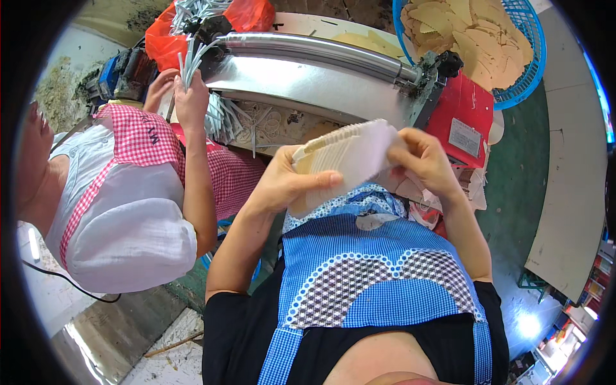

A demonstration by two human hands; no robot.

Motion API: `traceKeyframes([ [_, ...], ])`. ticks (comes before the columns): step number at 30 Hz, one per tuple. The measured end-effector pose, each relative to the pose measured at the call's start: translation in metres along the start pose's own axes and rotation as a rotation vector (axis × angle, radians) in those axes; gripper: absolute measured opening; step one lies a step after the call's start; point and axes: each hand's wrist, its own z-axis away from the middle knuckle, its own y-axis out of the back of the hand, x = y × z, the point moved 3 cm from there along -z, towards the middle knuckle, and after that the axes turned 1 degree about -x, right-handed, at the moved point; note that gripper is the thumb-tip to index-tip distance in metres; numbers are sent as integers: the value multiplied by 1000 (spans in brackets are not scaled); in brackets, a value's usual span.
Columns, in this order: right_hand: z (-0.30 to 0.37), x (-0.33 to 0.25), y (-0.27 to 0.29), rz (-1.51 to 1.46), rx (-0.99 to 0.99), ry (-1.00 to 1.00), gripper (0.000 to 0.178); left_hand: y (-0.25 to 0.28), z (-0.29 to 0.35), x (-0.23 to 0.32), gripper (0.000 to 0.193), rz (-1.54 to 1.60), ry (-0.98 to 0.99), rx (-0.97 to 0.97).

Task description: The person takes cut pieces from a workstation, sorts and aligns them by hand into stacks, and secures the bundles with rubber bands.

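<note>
A thick stack of thin cream pieces with a toothed upper edge is held tilted in front of my apron. My left hand is closed round its left end, thumb across the front face. At the right end, which is smeared by motion, my right hand has its fingers curled and pinched together. What lies between those fingertips is hidden. Just beyond the stack is the work bench with a machine's long steel roller.
A red machine housing stands right of the roller. Behind it, a blue basket holds many loose cream pieces. At left a co-worker in a checked apron grips a bundle of grey strips beside a red plastic bag. Rubber bands lie on the bench.
</note>
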Motion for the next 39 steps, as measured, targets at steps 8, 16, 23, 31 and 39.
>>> traceKeyframes([
  [8,13,-30,-63,711,188,515,53,-19,-2,6,45,-288,-116,155],
  [16,9,-34,-71,526,65,274,69,-22,-2,5,51,-85,-147,46],
  [23,9,-29,-63,330,89,347,47,-14,-3,0,39,-131,-110,51],
  [31,29,-65,2,-29,379,170,24,24,-2,-27,43,-302,-208,229],
  [39,0,8,-22,71,359,38,25,2,-23,-33,40,-208,-52,66],
])
